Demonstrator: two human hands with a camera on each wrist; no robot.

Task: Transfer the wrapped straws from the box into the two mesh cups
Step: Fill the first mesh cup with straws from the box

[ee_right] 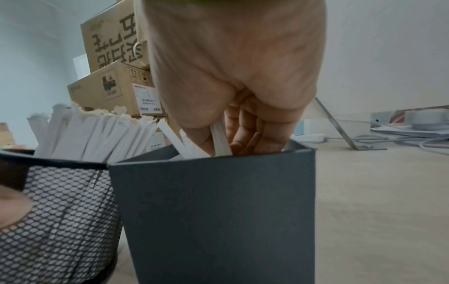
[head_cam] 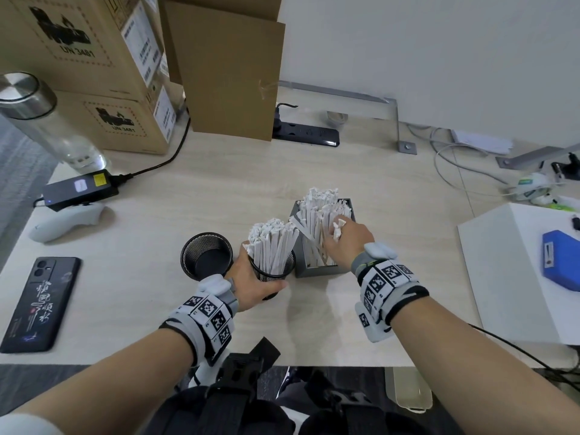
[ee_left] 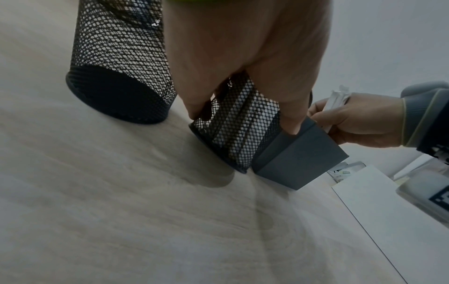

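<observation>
A pale wood desk (head_cam: 219, 189) carries two mesh cups (head_cam: 207, 255), a grey box (head_cam: 317, 270) and cartons (head_cam: 94, 73). Also on it: phone (head_cam: 40, 304), charger (head_cam: 80, 189), bottle (head_cam: 47, 120), power strip (head_cam: 307, 133)

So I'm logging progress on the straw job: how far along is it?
Roughly halfway. Done: the mesh cup gripped by the left hand is packed with wrapped straws. In hand: the right hand grips a bunch inside the grey box. Left: many straws remain there, and the second mesh cup is empty.
</observation>
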